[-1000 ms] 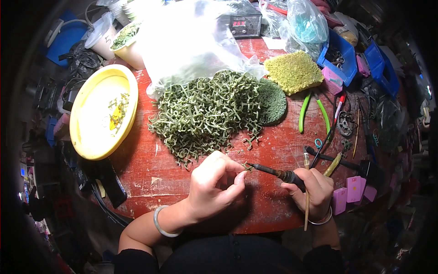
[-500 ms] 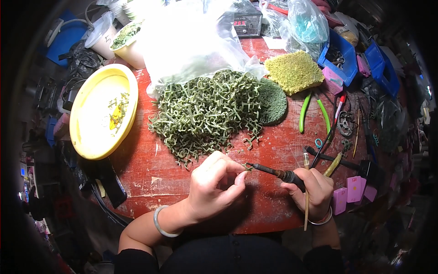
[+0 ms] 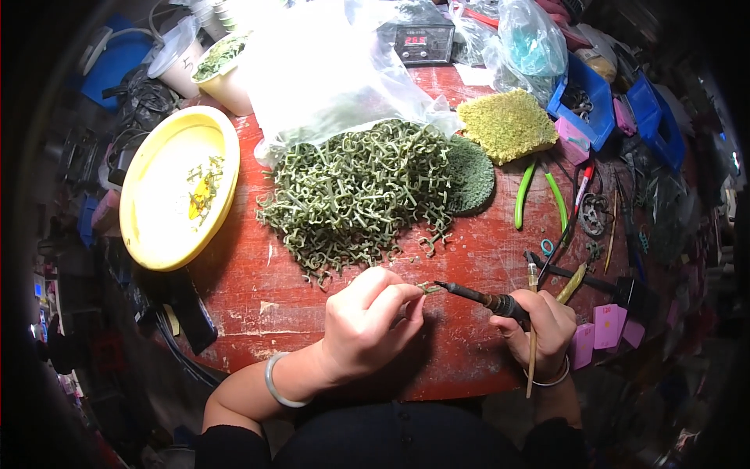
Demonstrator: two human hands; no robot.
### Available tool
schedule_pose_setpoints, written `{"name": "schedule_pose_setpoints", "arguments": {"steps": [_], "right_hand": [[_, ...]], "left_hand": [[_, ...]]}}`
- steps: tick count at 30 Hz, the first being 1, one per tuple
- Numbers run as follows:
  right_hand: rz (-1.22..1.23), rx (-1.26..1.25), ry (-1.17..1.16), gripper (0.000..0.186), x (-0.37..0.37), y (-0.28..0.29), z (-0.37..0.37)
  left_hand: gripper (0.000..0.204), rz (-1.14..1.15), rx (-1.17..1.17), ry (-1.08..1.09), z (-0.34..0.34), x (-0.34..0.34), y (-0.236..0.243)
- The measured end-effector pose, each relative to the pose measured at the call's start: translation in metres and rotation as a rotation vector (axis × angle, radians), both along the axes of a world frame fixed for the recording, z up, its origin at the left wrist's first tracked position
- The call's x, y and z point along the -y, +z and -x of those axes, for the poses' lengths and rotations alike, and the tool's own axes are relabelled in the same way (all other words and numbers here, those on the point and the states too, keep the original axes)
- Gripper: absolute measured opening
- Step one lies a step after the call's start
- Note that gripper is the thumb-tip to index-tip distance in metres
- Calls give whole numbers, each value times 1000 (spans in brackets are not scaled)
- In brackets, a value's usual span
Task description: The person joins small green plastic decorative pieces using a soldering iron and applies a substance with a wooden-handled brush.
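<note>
The left hand (image 3: 366,322) is closed in a pinch: thumb and fingers press together on a small green bent wire piece (image 3: 426,288), which sticks out just beyond the fingertips, low over the red worn table (image 3: 484,258). The right hand (image 3: 541,328) is closed in a grip around the dark handle of a thin black soldering iron (image 3: 476,296). The tip of the iron points toward the left hand and meets the small piece there. In the same right hand there is also a thin pale stick (image 3: 532,332), standing almost upright between the fingers; I cannot tell what it is made of.

About the progress, I judge that most of the work is not yet done. Just beyond the left hand lies a big heap of green curled wire pieces (image 3: 359,195), and it looks very full. Far to the left of the left hand, a round yellow plastic plate (image 3: 160,234) holds only a few green and yellow bits, so few pieces seem finished.

Beyond the right hand lie a round dark green pad (image 3: 471,175), a yellow rough sponge (image 3: 508,125) and pliers with light green handles (image 3: 539,199).
</note>
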State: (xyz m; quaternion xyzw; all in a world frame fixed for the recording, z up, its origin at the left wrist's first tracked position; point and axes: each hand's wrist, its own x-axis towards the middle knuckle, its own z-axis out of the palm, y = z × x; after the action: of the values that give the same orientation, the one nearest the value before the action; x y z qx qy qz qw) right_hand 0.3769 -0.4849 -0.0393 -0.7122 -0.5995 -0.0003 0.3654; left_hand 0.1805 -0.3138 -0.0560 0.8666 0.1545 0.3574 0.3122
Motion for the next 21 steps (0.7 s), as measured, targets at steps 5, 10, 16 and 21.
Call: {"name": "schedule_pose_setpoints", "arguments": {"steps": [5,10,16,21], "right_hand": [[-10,5,11,35,0,-2,-1],[24,8,2,34,0,0,0],[47,13,1,34,-2,4,2],[46,21,-1,33,-1,1,1]], "left_hand": [[25,-142,23,0,-1,-1,1],[25,-178,26,0,-1,-1,1],[23,-177,-20,39,1,1,4],[21,-137,-29,72,1,2,2]]}}
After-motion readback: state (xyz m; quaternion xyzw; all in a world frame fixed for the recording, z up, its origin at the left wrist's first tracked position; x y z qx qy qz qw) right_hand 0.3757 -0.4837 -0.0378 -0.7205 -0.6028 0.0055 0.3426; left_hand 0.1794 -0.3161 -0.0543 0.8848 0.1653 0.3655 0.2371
